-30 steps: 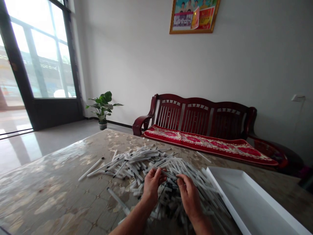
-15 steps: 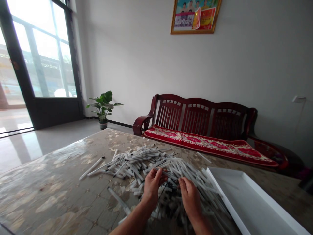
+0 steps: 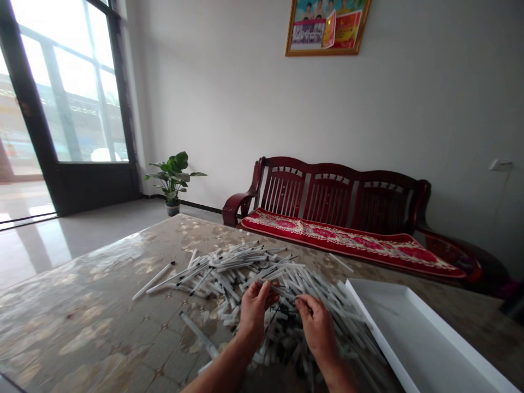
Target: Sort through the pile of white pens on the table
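Observation:
My left hand [image 3: 254, 307] is closed in a pinch, thumb against fingers, on a slim pen piece [image 3: 284, 292] that points toward the other hand. At its far end, the fingertips of my right hand [image 3: 314, 319] are pinched together; whatever they grip is too small to make out. Both hands are just above a heap of white, translucent pen barrels [image 3: 229, 262], several with black ends. Below and between the hands lie small black and white pen parts [image 3: 286, 333], partly hidden and blurred.
A shallow white box [image 3: 434, 338] stands at the right of the patterned table [image 3: 106, 295]. One loose pen [image 3: 153, 281] lies left of the heap, another [image 3: 199, 334] nearer me. Behind the table is a dark red wooden bench [image 3: 331, 196]; a potted plant [image 3: 174, 177] stands by the wall.
My right hand has moved slightly left, its fingertips closer to the left hand and the pen piece. My left hand stays nearly still.

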{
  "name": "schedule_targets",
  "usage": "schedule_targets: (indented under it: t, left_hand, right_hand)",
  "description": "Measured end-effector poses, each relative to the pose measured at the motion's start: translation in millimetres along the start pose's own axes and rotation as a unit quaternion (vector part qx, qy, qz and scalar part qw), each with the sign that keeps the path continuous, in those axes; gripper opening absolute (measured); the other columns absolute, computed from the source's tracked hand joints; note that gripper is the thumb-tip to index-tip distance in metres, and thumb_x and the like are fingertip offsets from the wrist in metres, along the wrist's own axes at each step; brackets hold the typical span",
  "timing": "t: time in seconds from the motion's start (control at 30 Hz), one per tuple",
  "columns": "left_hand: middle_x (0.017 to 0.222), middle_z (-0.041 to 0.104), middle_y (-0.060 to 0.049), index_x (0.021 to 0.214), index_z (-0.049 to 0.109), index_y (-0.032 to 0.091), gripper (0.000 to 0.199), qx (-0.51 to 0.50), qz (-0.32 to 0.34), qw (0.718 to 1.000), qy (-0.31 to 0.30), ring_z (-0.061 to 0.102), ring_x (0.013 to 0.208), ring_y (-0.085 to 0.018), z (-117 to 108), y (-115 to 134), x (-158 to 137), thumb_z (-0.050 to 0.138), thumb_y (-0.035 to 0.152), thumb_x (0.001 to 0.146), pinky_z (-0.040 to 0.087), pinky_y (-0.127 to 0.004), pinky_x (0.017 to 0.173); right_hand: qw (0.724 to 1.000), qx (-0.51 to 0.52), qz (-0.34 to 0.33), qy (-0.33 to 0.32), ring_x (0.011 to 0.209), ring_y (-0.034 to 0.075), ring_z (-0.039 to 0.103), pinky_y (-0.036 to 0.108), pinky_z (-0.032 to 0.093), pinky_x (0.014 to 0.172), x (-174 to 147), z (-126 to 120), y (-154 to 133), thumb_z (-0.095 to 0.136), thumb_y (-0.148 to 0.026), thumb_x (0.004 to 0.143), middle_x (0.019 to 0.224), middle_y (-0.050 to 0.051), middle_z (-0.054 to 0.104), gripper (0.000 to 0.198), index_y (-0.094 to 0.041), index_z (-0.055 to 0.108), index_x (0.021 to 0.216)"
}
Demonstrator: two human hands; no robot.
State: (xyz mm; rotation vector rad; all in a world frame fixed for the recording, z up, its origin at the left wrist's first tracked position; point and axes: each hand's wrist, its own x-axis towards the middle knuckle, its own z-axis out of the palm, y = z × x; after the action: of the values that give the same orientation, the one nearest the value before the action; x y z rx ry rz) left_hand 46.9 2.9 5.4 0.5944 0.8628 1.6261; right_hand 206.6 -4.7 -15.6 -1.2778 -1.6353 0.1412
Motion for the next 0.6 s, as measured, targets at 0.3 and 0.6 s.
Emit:
schedule_targets:
  t: [0.3,0.6]
  left_hand:
    - [0.063,0.069,0.0,0.067,0.06,0.016,0.05,-0.015,-0.009,0.999,0.034,0.064,0.055,-0.012,-1.2,-0.5,4.3,0.089,0.054,0.05,0.054,-0.022,0.053]
    - [0.068,0.071,-0.001,0.072,0.06,0.016,0.05,-0.02,0.021,0.999,0.043,0.067,0.058,-0.013,-7.0,6.2,10.5,0.087,0.053,0.052,0.056,-0.023,0.057]
  right_hand:
    - [0.985,-0.077,-0.144,0.052,0.076,0.021,0.068,0.033,0.052,0.074,1.1,-7.0,-5.2,0.048,-0.039,0.1,0.079,0.005,0.073,0.031,-0.023,0.072,0.089]
    - [0.993,-0.073,-0.094,0.005,0.084,0.023,0.07,0.035,0.054,0.078,-2.3,-2.5,1.2,0.051,-0.026,0.095,0.091,0.006,0.075,0.02,-0.021,0.07,0.099]
